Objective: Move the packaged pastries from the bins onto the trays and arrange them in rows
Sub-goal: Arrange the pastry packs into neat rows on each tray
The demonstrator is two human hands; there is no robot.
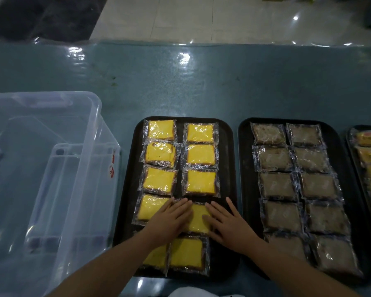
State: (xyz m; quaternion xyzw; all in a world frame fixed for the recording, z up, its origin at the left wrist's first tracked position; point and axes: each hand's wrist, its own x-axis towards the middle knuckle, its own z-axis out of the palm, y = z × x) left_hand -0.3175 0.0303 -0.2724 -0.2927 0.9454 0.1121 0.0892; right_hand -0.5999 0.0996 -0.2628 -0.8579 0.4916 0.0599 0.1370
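Both palms flat, gripping nothing: left hand (pixel 169 219) and right hand (pixel 227 226) press 1 yellow pastry (pixel 198 219); nudge it square with the 2 columns.

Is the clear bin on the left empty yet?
Empty, it appears: through the clear bin only its bare floor and walls show, no packaged pastries.

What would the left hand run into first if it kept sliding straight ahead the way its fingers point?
The left hand lies flat, fingers aimed up and slightly right. Straight on, it would probably first meet the yellow pastry pack in the third row, right column, just beyond the fingertips.
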